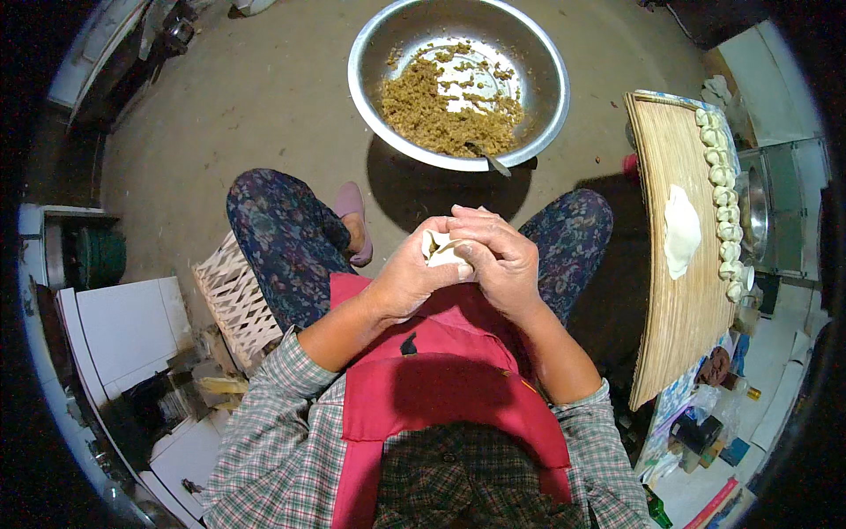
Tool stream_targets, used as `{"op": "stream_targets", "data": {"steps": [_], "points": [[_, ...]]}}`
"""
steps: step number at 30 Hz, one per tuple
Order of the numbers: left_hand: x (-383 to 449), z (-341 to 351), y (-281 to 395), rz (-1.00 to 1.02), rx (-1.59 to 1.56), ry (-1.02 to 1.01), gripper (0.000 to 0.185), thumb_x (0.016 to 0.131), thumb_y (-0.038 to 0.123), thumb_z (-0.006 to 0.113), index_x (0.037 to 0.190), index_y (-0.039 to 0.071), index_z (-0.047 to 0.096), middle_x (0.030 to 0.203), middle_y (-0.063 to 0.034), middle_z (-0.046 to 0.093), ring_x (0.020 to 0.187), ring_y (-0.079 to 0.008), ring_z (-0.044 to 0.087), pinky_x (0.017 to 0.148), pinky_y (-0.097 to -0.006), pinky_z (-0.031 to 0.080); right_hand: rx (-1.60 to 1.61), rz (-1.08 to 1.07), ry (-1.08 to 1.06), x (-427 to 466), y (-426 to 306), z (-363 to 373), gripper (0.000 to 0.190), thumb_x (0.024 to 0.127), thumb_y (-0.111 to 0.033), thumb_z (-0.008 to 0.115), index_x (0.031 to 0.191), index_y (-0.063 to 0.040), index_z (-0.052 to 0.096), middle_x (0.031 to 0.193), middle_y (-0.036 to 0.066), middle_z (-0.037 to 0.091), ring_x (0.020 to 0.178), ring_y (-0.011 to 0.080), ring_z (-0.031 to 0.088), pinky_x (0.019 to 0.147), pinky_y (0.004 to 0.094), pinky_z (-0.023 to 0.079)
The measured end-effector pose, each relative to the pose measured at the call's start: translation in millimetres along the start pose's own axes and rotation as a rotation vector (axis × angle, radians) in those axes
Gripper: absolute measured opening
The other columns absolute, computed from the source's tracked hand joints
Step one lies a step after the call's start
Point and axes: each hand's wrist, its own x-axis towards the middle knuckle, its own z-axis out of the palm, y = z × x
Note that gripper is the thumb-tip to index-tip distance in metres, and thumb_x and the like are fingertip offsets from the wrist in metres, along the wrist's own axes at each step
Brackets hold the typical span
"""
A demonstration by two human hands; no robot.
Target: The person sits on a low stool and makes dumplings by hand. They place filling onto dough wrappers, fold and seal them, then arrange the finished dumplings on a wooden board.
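Observation:
Above my lap, my left hand (411, 268) and my right hand (499, 254) are cupped together around a dumpling (441, 248) of white dough. A little dark filling shows in a fold of the dough. Flour whitens my fingers. Beyond them is a large metal basin (359, 86) with brown minced filling (423, 112) and a spoon (497, 165) resting at its near rim. At the right, a slatted mat board (667, 317) holds a curved row of shaped dumplings (726, 196) along its far side and a floury stack of flat dough wrappers (681, 231).
A woven basket (234, 301) stands by my left leg, near firewood pieces (221, 385) and a white-tiled stove (125, 324). Jars, bags and a green bottle (655, 508) crowd the lower right. A metal bowl (758, 211) lies behind the mat board.

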Motion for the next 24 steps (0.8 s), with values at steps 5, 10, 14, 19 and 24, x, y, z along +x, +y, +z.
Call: {"op": "stream_targets", "data": {"steps": [5,10,14,19,24], "points": [[0,0,5,-0.017,-0.214,-0.037,0.053,0.077,0.001,0.066,0.124,0.004,0.041,0.114,-0.0099,0.055,0.102,-0.0183,0.057,0.088,-0.0308,0.048,0.368,0.268,0.238,-7,-13,2,0.046,0.081,-0.010,0.065,0.123,0.003,0.051,0.127,0.016,0.052,0.121,0.0242,0.046,0.103,0.0340,0.033],[5,2,-5,0.023,-0.297,-0.061,0.050,0.077,-0.001,0.066,0.121,0.004,0.043,0.111,-0.0091,0.056,0.098,-0.0177,0.059,0.086,-0.0309,0.050,0.043,0.087,0.082,-7,-4,0,0.030,0.089,-0.013,0.056,0.115,0.001,0.059,0.124,0.016,0.055,0.120,0.0247,0.048,0.102,0.0367,0.033],[4,2,0,-0.042,-0.391,-0.036,0.056,0.075,0.000,0.067,0.124,0.004,0.041,0.114,-0.0098,0.054,0.102,-0.0188,0.058,0.087,-0.0304,0.050,0.341,0.242,0.275,-5,-17,13,0.031,0.092,-0.016,0.053,0.117,0.000,0.058,0.125,0.016,0.053,0.120,0.0254,0.048,0.102,0.0363,0.033],[5,7,-1,-0.057,-0.391,-0.058,0.056,0.077,-0.002,0.066,0.126,0.004,0.038,0.115,-0.0111,0.053,0.102,-0.0192,0.057,0.087,-0.0311,0.050,0.132,0.306,0.052,-18,3,-5,0.064,0.088,-0.032,0.059,0.136,0.003,0.033,0.137,0.017,0.040,0.124,0.0236,0.043,0.102,0.0325,0.033],[10,4,4,0.083,0.158,-0.115,0.068,0.078,0.001,0.064,0.136,0.003,0.027,0.124,-0.0126,0.046,0.105,-0.0188,0.055,0.089,-0.0327,0.047,0.768,0.636,0.140,-16,-5,-6,0.059,0.085,-0.021,0.064,0.133,0.001,0.037,0.122,0.015,0.052,0.109,0.0206,0.054,0.093,0.0306,0.043]]}}
